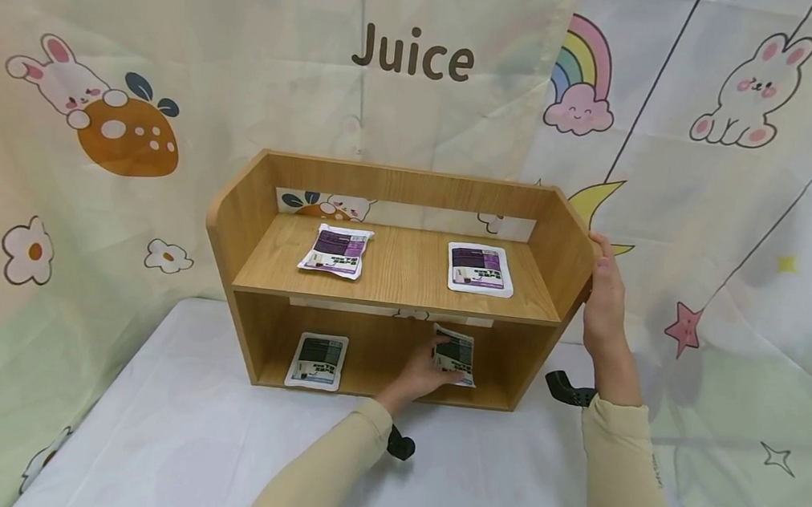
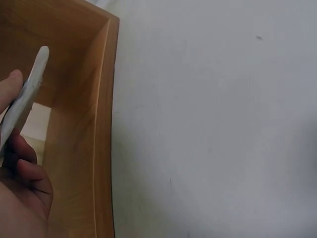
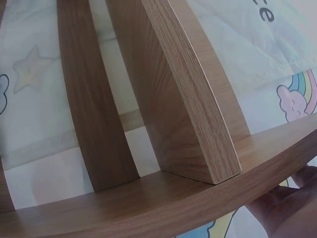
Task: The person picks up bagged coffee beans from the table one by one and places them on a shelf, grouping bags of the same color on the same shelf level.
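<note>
My left hand [image 1: 423, 372] pinches a white-edged packet [image 1: 454, 354] with a dark label between thumb and fingers, inside the lower compartment of a wooden shelf [image 1: 394, 304]. The left wrist view shows that packet [image 2: 26, 99] edge-on and tilted, with the thumb on one face and fingers curled behind. A similar packet [image 1: 318, 361] leans at the lower left. My right hand [image 1: 604, 303] rests along the outside of the shelf's right side panel [image 1: 566, 259], fingers reaching up along it; in the right wrist view the hand [image 3: 292, 210] is partly hidden behind the panel.
Two purple-labelled packets, one left [image 1: 336, 251] and one right [image 1: 480, 269], lie on the upper shelf board. The shelf stands on a white-covered table [image 1: 165, 442] before a printed curtain [image 1: 234, 69] reading "Juice". Black wrist mounts stick out from both wrists.
</note>
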Tool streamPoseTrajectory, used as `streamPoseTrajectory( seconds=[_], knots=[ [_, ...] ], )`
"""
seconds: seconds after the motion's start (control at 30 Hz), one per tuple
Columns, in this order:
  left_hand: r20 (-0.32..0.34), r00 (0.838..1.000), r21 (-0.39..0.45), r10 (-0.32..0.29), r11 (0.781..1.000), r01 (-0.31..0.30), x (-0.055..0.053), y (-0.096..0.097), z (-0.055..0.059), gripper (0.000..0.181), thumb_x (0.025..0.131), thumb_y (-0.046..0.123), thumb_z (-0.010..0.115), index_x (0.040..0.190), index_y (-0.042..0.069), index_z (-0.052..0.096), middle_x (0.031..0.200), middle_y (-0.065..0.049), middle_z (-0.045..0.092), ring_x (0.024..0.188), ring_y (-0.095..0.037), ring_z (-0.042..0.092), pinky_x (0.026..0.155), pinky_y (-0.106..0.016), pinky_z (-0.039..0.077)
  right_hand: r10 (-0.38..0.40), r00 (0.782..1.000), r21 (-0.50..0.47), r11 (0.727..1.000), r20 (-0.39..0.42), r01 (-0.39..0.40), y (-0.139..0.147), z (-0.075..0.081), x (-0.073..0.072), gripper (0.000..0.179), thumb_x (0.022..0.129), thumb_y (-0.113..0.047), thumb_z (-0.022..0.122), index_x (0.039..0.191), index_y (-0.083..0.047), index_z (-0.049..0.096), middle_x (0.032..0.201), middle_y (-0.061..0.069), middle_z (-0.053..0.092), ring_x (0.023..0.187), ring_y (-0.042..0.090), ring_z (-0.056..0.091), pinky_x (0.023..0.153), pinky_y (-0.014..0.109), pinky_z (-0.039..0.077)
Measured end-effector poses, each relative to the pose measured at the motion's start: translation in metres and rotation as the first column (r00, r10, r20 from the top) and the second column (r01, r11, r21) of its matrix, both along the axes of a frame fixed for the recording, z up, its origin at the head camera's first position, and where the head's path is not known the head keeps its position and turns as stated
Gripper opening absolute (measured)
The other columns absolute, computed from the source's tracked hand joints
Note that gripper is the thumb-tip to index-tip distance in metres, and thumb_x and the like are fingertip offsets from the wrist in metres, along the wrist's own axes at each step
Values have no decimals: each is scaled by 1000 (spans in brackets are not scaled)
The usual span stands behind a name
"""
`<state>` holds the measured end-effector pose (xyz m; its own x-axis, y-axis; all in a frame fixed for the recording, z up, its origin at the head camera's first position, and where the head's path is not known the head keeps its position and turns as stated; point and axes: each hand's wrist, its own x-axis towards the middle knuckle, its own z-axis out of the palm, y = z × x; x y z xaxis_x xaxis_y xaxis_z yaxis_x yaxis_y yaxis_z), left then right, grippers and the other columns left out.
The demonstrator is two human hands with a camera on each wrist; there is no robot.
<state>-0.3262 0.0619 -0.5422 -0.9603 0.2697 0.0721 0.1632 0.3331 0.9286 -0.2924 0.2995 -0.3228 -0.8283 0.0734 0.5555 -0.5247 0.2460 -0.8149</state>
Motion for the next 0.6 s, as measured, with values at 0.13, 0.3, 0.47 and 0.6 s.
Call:
streamPoseTrajectory(
  seconds=[0.13, 0.3, 0.47, 0.6],
  knots=[
    [-23, 1000, 8, 8, 1000, -8, -3, 8, -5, 77, 78, 31, 83, 140, 12, 42, 142, -9, 39, 127, -25, 42, 104, -43, 36, -1, 1000, 16, 1000, -10, 1, 0, 1, 0, 46, 105, -41, 24, 146, -26, 38, 140, 7, 41, 122, 25, 39, 93, 42, 32],
    [-5, 1000, 4, 15, 1000, -15, -3, 14, -9, 76, 78, 32, 83, 140, 15, 43, 139, -7, 42, 124, -25, 44, 102, -42, 38, 25, 999, 4, 1000, -33, -25, 0, 0, 1, 45, 106, -38, 25, 146, -23, 38, 139, 10, 41, 121, 28, 39, 92, 43, 31],
    [-1, 1000, 0, 23, 1000, -23, -1, 16, -10, 75, 79, 30, 83, 140, 15, 43, 137, -7, 44, 123, -25, 45, 102, -43, 38, 34, 999, 1, 999, -27, -34, -2, 0, 1, 45, 106, -39, 25, 147, -24, 37, 140, 10, 40, 121, 28, 38, 92, 44, 30],
    [-6, 1000, -12, 27, 1000, -27, -1, 17, -10, 75, 79, 29, 83, 140, 14, 43, 137, -7, 45, 124, -25, 45, 102, -42, 38, 17, 1000, 11, 1000, -23, -16, 0, 0, 1, 45, 106, -39, 25, 147, -25, 37, 140, 9, 40, 121, 27, 39, 92, 43, 31]
  ],
)
